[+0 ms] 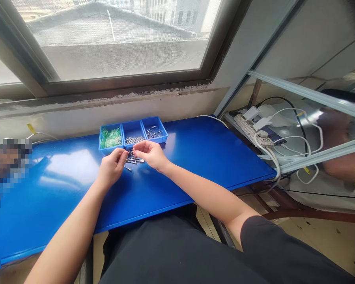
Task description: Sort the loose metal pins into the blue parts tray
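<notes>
Left hand (112,167) and right hand (151,154) pinched, grip unclear, over metal pins (134,159) on blue worktop (56,205) below screened window (121,43).

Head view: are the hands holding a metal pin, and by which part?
The left hand and right hand curl over the metal pins; any hold cannot be told at this size.

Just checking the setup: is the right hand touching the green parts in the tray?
Apart. The head view shows a plain gap between the right hand and the green parts.
</notes>
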Motion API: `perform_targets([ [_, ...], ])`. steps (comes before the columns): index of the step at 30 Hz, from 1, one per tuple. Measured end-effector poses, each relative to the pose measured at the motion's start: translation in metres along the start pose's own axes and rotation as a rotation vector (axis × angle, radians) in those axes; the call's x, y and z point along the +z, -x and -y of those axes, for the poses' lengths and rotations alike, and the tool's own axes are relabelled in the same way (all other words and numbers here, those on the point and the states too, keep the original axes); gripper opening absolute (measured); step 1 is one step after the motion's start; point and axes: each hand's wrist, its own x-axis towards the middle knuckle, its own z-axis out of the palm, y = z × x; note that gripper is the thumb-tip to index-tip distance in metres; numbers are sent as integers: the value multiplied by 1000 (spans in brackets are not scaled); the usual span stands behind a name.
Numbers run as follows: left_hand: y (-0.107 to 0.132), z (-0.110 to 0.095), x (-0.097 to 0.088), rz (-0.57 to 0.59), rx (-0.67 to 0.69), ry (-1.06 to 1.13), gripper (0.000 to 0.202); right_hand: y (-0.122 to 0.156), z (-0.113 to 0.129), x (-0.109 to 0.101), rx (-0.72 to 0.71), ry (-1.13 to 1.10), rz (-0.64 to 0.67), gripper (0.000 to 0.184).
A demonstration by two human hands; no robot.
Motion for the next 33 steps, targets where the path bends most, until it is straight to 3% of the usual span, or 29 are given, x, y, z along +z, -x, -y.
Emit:
perform_targets([
  [11,0,-2,2,-4,-9,54,11,0,1,0,3,4,-6,41],
  [17,0,-2,-1,35,-39,45,18,1,2,0,-7,5,-1,42],
  [33,0,-2,0,7,-31,1,19,2,4,1,9,0,-26,42],
])
